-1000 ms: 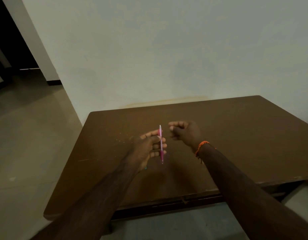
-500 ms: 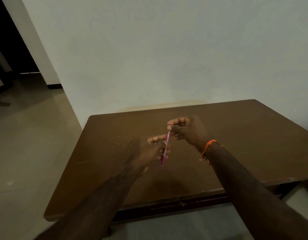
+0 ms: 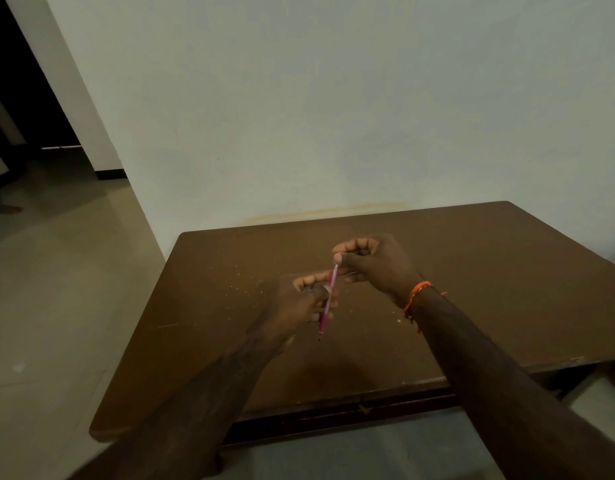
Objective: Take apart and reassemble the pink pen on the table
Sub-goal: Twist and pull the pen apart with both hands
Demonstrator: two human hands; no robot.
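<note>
The slim pink pen (image 3: 324, 319) is held nearly upright above the brown table (image 3: 472, 289), tip pointing down toward me. My left hand (image 3: 299, 303) wraps its fingers around the pen's barrel at mid-length. My right hand (image 3: 375, 261), with an orange thread on its wrist, pinches the pen's pale upper end between thumb and forefinger. Most of the barrel is hidden by my left fingers; only the lower pink end and dark tip show below them.
The table stands against a white wall (image 3: 333, 116); its front edge (image 3: 333, 407) is close to me. Small pale crumbs (image 3: 243, 289) dot the tabletop left of my hands. Tiled floor (image 3: 56, 306) and a dark doorway lie to the left.
My right hand, apart from the pen a second ago, has moved in and gripped its upper end. The pen has tilted slightly to the right at the top. Both hands shifted a little right.
</note>
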